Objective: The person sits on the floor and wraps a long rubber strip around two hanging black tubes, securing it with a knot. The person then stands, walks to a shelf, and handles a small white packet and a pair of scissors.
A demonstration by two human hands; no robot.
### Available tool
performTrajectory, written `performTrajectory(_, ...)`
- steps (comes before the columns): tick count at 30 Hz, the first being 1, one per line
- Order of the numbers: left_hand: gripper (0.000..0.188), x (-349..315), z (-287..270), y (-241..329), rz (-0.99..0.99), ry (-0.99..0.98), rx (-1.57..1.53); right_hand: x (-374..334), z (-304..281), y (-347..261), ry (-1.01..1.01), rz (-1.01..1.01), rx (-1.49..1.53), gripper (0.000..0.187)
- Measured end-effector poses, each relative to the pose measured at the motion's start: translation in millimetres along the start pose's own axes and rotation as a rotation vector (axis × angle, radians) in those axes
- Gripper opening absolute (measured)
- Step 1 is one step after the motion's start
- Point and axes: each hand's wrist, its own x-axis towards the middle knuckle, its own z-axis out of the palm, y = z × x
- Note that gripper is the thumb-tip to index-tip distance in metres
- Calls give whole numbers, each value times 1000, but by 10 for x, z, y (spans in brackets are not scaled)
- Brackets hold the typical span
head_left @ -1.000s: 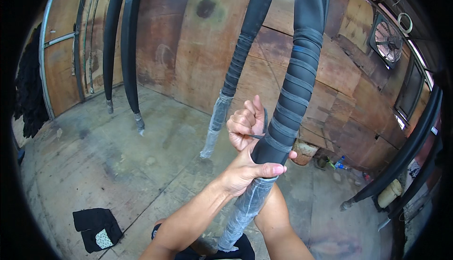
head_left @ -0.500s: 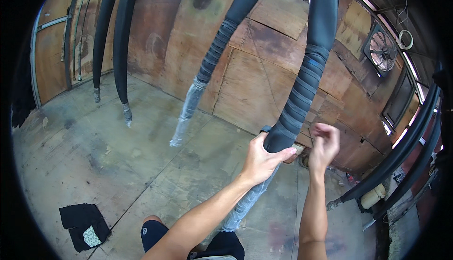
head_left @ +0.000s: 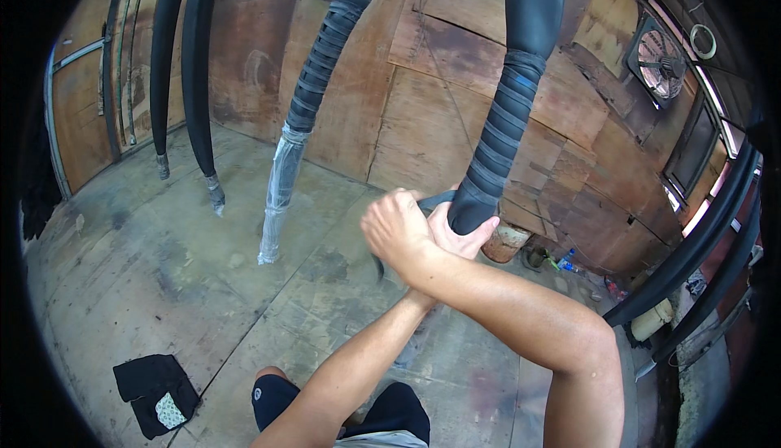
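Note:
A long black rubbery tube point(head_left: 533, 9) hangs before me, its lower part wound in a spiral with a dark rubber strip point(head_left: 438, 198). My left hand point(head_left: 465, 241) grips the tube near the bottom of the winding, thumb on its near side. Crossing over my left wrist, my right hand point(head_left: 396, 224) is closed at the tube's left. The strip runs taut from the tube to this hand, and a loose tail dangles below it. My arms mostly hide the tube's plastic-covered lower end.
To the left hangs a second wound tube point(head_left: 313, 78) with a clear plastic-wrapped end point(head_left: 281, 196). More black tubes point(head_left: 198, 74) hang farther left and at right. Dark folded cloth point(head_left: 154, 391) lies on the floor. A bucket point(head_left: 506, 241) stands beyond my hands; a fan point(head_left: 657, 62) is on the wall.
My right hand has swung from the tube's right side across to its left, over my left wrist, drawing the strip out. My left hand keeps its grip. The view has shifted slightly.

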Motion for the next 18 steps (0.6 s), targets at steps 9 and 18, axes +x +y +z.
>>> performTrajectory(9, 57, 114, -169, -23, 150, 55, 224, -461, -558, -415, 989, -257, 1050, 2)
performTrajectory(18, 46, 243, -506, -8, 125, -93, 150, -1879, -130, 67, 1250, -263, 1792, 40)
